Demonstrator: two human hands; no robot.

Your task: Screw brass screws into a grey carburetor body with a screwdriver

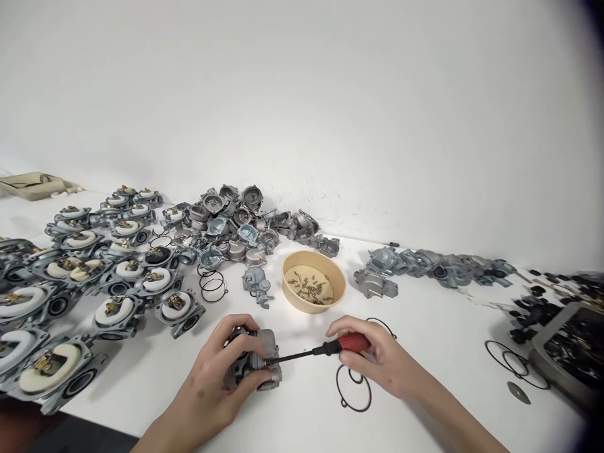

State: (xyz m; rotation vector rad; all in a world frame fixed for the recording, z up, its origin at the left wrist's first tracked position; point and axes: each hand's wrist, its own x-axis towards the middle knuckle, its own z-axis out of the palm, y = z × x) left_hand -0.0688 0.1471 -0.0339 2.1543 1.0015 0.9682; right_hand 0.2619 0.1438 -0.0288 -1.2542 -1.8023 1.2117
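Note:
My left hand (214,377) grips a grey metal carburetor body (257,365) on the white table near its front edge. My right hand (372,355) is closed around the red handle of a screwdriver (330,348). Its black shaft runs left and the tip touches the right side of the carburetor body. A tan bowl (314,280) holding several small brass screws stands just behind the hands. Black rubber O-rings (353,393) lie on the table under my right wrist.
Rows of carburetor bodies with white floats (117,270) fill the left side. A heap of grey metal covers (236,223) lies at the back centre, more castings (425,264) at the right. A tray of dark parts (570,346) and loose O-rings (512,362) sit far right.

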